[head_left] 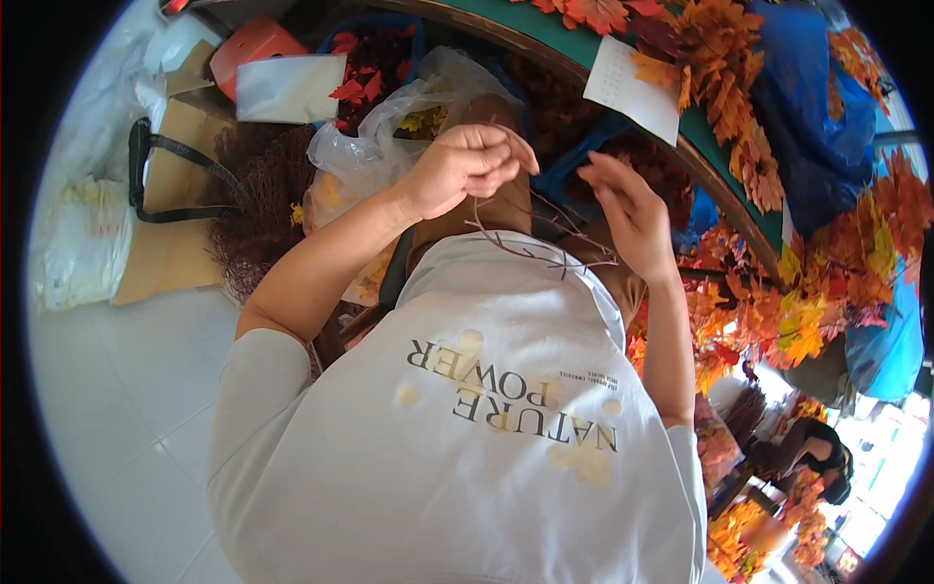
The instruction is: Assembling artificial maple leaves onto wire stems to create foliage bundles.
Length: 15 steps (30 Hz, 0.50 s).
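Observation:
A thin brown twig stem [530, 253] with short side shoots hangs in a loop in front of my shirt. My left hand [467, 170] is closed, its fingers curled round part of the stem; the exact grip is hidden by the knuckles. To the right, my right hand [630, 212] is raised with fingers loosely bent and apart, nothing visible between them. The stem's far end reaches close to the right wrist; whether it touches cannot be told.
Bundles of brown twigs [253, 200] and a cardboard box [180, 185] stand at the left. Beyond my lap lies a clear plastic bag [375, 136]. A green-topped table [564, 44] holds orange leaf sprays [715, 58] and a paper sheet [632, 90]. Another person [817, 453] is at the lower right.

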### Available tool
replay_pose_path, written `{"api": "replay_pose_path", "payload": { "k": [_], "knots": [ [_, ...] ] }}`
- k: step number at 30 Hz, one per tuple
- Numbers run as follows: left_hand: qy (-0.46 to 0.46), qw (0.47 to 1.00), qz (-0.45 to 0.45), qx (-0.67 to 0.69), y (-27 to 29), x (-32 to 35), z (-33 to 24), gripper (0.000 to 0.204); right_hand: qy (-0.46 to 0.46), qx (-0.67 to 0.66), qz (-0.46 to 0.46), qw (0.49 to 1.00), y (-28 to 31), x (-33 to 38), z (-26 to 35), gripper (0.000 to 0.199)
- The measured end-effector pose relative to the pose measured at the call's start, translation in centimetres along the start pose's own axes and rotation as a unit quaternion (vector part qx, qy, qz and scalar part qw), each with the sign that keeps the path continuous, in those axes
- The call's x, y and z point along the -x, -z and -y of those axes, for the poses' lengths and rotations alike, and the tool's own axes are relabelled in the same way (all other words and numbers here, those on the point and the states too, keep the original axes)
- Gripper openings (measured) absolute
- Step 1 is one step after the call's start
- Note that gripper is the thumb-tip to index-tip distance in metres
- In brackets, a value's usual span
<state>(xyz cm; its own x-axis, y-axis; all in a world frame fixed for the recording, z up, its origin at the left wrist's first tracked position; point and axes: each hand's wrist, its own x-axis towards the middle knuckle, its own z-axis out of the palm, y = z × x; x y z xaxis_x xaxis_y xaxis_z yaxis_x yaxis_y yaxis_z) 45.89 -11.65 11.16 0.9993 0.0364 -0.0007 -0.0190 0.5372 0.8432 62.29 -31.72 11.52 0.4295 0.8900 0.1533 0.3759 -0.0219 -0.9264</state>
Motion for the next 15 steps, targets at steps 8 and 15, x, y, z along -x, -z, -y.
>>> {"api": "replay_pose_path", "payload": {
  "k": [8, 15],
  "knots": [
    [-0.032, 0.761, 0.192, -0.619, -4.2, 1.5, 1.8, 0.014, -0.184, -0.409, 0.209, 0.869, -5.3, -2.6, 0.9, 0.053],
    [0.143, 0.689, 0.212, -0.678, -3.9, 1.1, 1.5, 0.025, -0.123, -0.365, 0.048, 0.921, -4.3, -2.8, 2.0, 0.039]
  ]
}}
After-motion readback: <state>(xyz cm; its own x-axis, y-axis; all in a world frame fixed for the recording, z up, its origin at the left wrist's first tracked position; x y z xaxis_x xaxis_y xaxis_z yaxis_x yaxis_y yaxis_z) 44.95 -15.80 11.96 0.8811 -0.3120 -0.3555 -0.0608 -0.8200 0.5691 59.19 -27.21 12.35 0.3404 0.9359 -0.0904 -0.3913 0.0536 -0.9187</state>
